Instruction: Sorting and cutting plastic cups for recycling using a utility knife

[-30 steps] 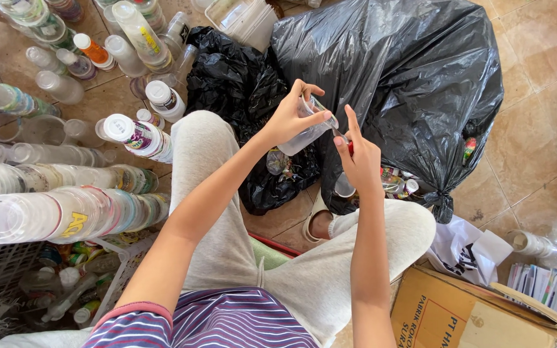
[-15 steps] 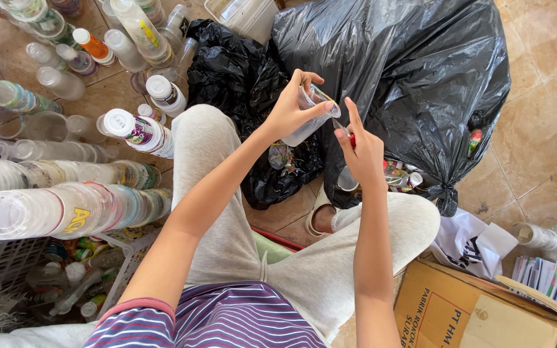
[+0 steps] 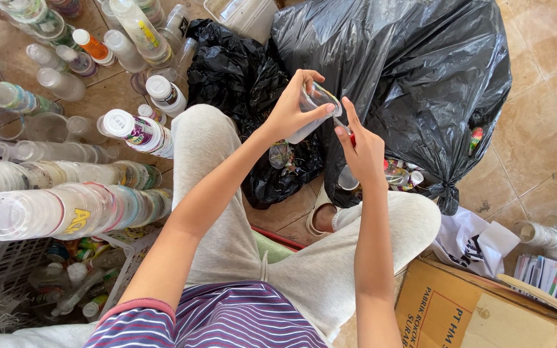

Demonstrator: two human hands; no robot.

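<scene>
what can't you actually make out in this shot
Head view only:
- The clear plastic cup in the left hand: the fingers cover much of it, so its inside is hidden.
- The small red thing by the right hand: mostly behind the fingers, too small to identify.
- What fills the big black bag: opaque plastic hides it.
- The cardboard box: cut off by the bottom edge.

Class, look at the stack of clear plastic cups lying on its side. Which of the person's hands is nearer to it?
Left. The left hand, gripping a clear cup, is on the stack of clear plastic cups' side; the right hand is farther away.
</scene>
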